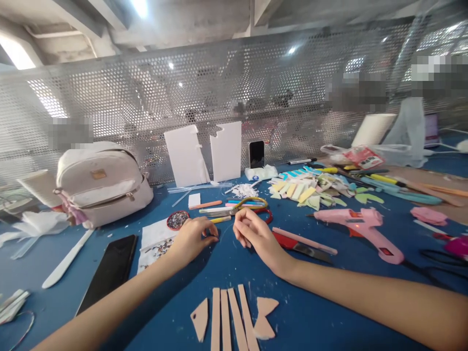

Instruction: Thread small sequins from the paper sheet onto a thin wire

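Observation:
My left hand (pixel 193 238) rests on the blue table (pixel 314 312) with its fingertips pinched together. My right hand (pixel 252 230) sits close beside it, fingers curled into a pinch facing the left. A very thin strand seems to run between the two hands, too fine to name. Just behind them lie scissors (pixel 241 205) with yellow and red handles. A round lid of glitter (pixel 178 220) sits by my left hand on white paper (pixel 155 241). Several peach foam strips (pixel 230 317) lie near the front edge.
A pink glue gun (pixel 360 229) and a red utility knife (pixel 300 245) lie to the right. A black phone (pixel 109 270) and a white backpack (pixel 102 183) are at the left. Coloured foam scraps (pixel 310 187) and white foam boards (pixel 204 153) stand against the mesh wall.

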`<state>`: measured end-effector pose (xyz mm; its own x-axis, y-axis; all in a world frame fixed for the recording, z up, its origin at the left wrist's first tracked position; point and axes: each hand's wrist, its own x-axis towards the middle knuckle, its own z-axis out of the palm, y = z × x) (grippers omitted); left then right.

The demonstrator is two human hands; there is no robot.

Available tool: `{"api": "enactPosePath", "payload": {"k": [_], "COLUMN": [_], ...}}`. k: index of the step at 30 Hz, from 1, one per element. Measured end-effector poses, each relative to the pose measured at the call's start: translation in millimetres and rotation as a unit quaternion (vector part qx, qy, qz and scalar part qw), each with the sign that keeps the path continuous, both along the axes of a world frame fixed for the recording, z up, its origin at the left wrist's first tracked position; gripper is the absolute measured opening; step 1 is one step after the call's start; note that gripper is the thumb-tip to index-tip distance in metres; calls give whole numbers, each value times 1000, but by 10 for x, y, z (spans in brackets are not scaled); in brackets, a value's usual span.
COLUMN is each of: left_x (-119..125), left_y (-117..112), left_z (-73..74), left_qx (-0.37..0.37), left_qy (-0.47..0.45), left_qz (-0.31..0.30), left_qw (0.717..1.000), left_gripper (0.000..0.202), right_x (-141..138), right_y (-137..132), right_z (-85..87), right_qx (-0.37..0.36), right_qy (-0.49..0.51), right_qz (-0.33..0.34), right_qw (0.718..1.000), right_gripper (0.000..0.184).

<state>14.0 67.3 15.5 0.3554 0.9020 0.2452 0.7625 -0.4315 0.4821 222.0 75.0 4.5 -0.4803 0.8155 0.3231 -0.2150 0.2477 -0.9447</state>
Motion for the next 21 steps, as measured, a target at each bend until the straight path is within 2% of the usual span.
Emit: {"api": "enactPosePath", "payload": {"k": [5, 13, 21], "left_x": [4, -68, -55], "left_y": [82, 69, 75], "left_z": [-30, -70, -34], "left_qx": [-18, -24, -26], "left_qy": [12, 14, 13], "left_qz": [-8, -2, -40], "left_qw": [1000, 1000, 999], "left_gripper": [11, 6, 16], "right_x": [4, 3, 0], "right_y": [-35, -10, -12], "right_z": [38, 43, 43], "right_qx": [-12, -39, -35], "right_qy": [-8, -18, -30], "right_qz": [9, 18, 17], "right_qw": [1000, 999, 999], "right_gripper": [27, 27, 28]}}
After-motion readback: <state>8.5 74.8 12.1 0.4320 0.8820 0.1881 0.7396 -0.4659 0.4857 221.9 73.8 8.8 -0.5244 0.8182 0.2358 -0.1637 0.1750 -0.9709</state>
